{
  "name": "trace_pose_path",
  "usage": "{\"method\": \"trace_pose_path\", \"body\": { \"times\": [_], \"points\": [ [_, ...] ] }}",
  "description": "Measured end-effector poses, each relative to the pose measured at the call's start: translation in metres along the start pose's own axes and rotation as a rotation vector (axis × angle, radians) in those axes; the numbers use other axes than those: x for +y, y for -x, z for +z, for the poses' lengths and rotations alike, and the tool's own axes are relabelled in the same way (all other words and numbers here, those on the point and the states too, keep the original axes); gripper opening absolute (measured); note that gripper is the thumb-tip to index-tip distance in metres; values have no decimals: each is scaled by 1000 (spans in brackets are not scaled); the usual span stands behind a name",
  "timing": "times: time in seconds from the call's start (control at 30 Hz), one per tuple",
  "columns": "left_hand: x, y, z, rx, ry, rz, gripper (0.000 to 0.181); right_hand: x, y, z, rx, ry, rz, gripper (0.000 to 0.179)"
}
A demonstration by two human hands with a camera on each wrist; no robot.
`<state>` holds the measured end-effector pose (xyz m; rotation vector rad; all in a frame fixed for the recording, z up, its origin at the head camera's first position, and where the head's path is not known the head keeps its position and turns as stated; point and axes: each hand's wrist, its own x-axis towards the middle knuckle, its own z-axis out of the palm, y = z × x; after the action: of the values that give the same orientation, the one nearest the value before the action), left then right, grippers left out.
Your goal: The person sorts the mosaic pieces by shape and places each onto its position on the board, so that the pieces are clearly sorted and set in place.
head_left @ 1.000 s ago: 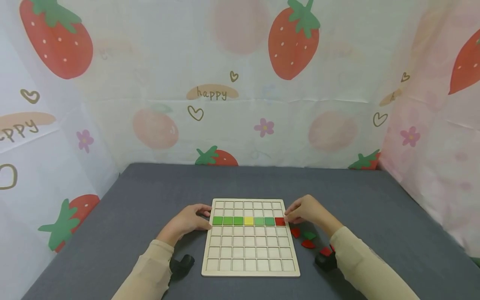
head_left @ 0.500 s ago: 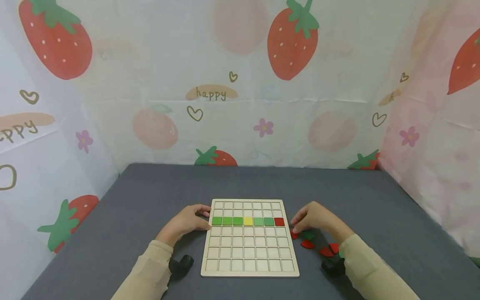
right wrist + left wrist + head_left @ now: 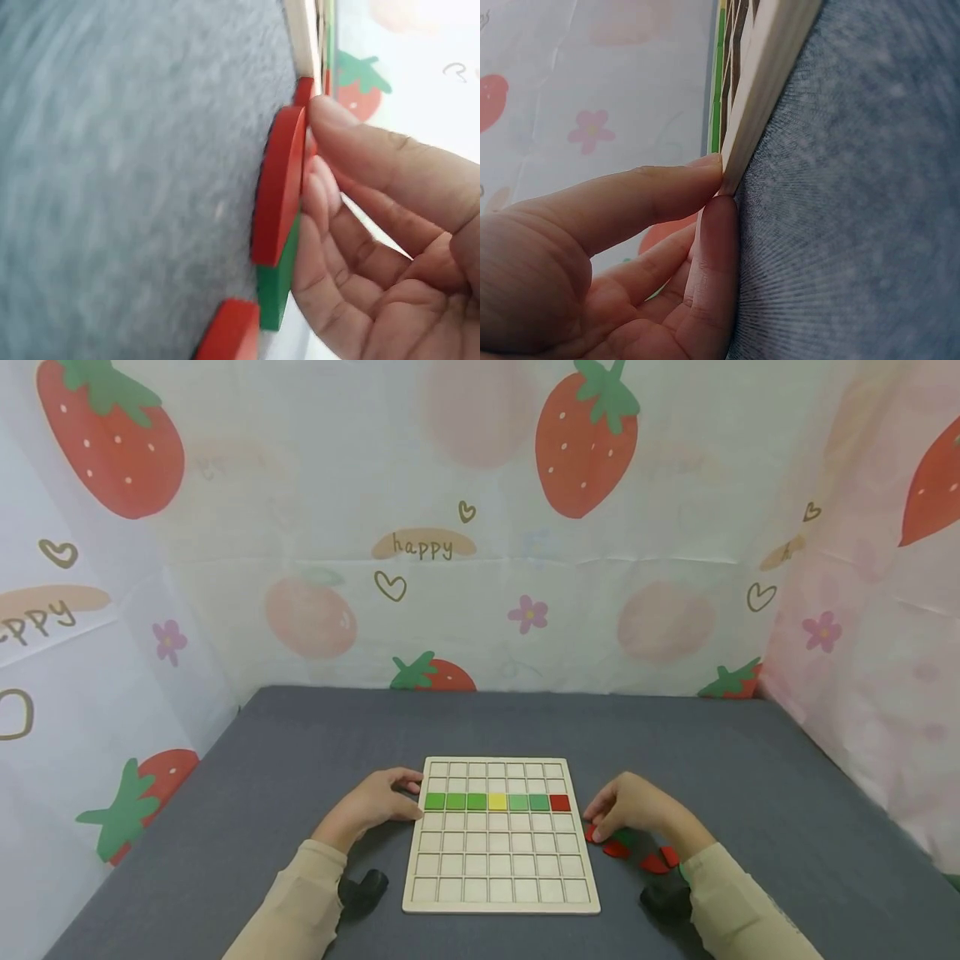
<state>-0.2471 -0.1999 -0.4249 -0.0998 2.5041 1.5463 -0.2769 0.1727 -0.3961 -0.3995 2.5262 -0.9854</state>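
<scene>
Right hand [image 3: 633, 804]: thumb and fingers at red piece [image 3: 590, 834], just beside grid board's [image 3: 501, 907] right edge; cannot tell whether gripped. Left hand [image 3: 371, 799]: fingers extended, grasping nothing, touching left edge. Best pinch squarely, clear of green piece [image 3: 624, 837], grid board steadied. Red piece glossy, partly hidden; grid board pale, one row coloured.

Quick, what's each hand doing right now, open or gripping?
Left hand: open, touching the board's left edge.
Right hand: at a red piece; can't tell whether it's gripped.
</scene>
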Motion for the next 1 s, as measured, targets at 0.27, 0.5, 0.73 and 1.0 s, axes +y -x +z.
{"method": "trace_pose_path", "body": {
  "times": [0.27, 0.5, 0.73, 1.0],
  "points": [
    [-1, 0, 1, 0, 24, -9, 60, -3, 4, 3, 37, 110, 35, 15],
    [-1, -1, 0, 3, 28, -6, 61, -5, 8, 4, 72, 109, 57, 19],
    [0, -1, 0, 8, 23, -10, 61, -7, 12, 2, 84, 27, 77, 9],
    [0, 0, -2, 2, 17, -10, 61, -12, 14, 1, 125, -30, 83, 7]
  ]
}}
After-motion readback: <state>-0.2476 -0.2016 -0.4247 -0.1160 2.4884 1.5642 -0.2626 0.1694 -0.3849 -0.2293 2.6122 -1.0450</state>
